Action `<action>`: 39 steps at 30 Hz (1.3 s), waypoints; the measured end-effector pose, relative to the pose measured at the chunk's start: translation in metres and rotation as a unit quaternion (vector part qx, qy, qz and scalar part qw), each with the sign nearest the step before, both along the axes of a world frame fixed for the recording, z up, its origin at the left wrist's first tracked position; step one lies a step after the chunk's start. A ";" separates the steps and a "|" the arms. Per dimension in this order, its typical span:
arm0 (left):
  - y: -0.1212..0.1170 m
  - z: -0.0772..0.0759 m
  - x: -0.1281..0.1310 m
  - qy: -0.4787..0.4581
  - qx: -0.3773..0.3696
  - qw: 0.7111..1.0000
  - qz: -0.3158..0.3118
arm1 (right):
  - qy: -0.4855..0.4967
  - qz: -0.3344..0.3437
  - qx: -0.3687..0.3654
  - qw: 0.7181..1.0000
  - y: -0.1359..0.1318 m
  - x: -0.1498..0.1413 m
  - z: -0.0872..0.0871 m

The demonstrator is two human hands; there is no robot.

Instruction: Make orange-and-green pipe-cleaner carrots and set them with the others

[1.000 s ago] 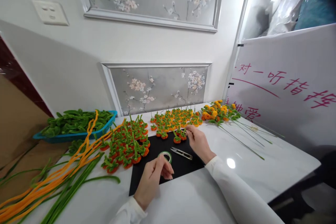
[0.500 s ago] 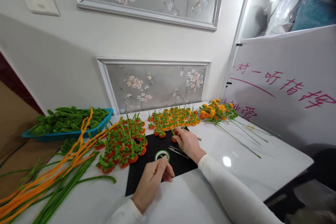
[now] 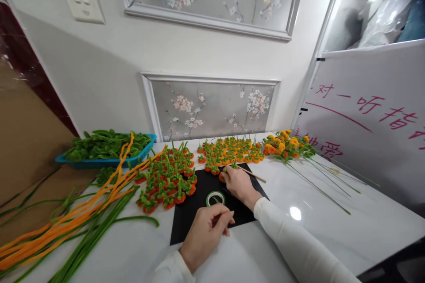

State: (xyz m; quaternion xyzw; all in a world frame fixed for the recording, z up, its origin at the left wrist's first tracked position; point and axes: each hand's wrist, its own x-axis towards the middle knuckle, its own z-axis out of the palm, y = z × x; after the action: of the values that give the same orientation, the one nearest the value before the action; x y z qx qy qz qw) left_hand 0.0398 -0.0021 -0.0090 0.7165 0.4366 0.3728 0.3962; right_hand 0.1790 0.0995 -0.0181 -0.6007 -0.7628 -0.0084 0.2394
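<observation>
My right hand [image 3: 237, 181] is at the far part of a black mat [image 3: 186, 223], its fingers closed round a small orange fuzzy flower [image 3: 222, 177] with green on top. The scissors seen earlier are almost wholly covered by this hand. Near the mat's front edge rests my left hand [image 3: 209, 232], fingers curled and thumb against them; nothing shows in it. Just beyond it lies a roll of green tape [image 3: 215, 199]. A thin wooden stick [image 3: 254, 173] lies beside the right hand, partly over the mat's far edge.
Red-orange flower heads [image 3: 166, 181] stand left of the mat, yellow-orange ones [image 3: 232, 147] behind it. Finished stemmed flowers [image 3: 288, 143] lie at the right. A blue basket [image 3: 151, 141] holds green leaves [image 3: 106, 143]; orange pipe cleaners [image 3: 86, 208] and green ones [image 3: 96, 230] spread at the left.
The view has swung left. My right hand has slid slightly left across the mat with the orange flower, now covering the scissors. The thumb and fingers of my left hand have drawn closer together.
</observation>
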 end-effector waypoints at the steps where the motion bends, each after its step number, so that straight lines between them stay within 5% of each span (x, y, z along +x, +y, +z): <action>1: -0.001 0.000 0.000 0.000 0.000 1.000 -0.001 | 0.001 0.000 -0.001 1.000 0.001 -0.001 0.000; 13: -0.004 -0.007 0.002 -0.075 0.008 0.997 0.005 | 0.048 0.025 0.015 0.998 -0.004 0.005 -0.009; 17: -0.010 -0.003 0.000 -0.077 0.032 0.996 0.026 | 0.070 0.062 0.123 0.988 -0.021 0.016 -0.010; 20: -0.017 0.016 -0.010 -0.060 0.095 0.992 0.050 | 0.078 0.131 0.210 0.966 -0.034 0.019 -0.009; 23: -0.018 0.045 -0.040 0.055 0.247 0.956 0.149 | 0.081 0.155 0.263 0.949 -0.042 0.017 -0.005; 30: 0.000 0.098 -0.187 0.240 0.221 0.866 0.379 | 0.064 0.188 0.296 0.934 -0.048 0.010 0.000; 34: -0.003 0.101 -0.250 0.357 0.142 0.842 0.380 | 0.063 0.201 0.284 0.935 -0.049 0.008 0.001; 39: -0.011 0.085 -0.273 0.433 0.076 0.819 0.369 | 0.063 0.204 0.271 0.939 -0.048 0.007 0.000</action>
State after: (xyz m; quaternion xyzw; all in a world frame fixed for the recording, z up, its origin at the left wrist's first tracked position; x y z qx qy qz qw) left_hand -0.2332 -0.0129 0.0759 0.6172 0.7651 0.1745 -0.0571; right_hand 0.1861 0.0517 -0.0178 -0.3435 -0.8213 -0.1279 0.4372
